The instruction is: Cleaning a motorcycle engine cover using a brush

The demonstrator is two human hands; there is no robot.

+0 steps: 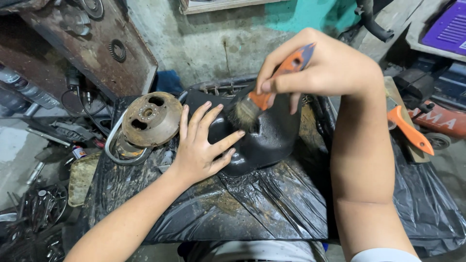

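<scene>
My right hand (320, 68) grips an orange-handled paintbrush (272, 92), its worn bristles pressed on a black glossy engine cover (272, 140). My left hand (201, 143) lies flat, fingers spread, on the left side of that cover and steadies it. The cover sits on a dirty black plastic sheet (252, 204) spread over the work surface.
A rusty round rotor with holes (151, 120) sits left of the cover, over a metal ring. An orange-handled tool (410, 128) lies at the right. Scattered metal parts and gears (39, 208) crowd the lower left. A rusty panel (87, 43) leans at upper left.
</scene>
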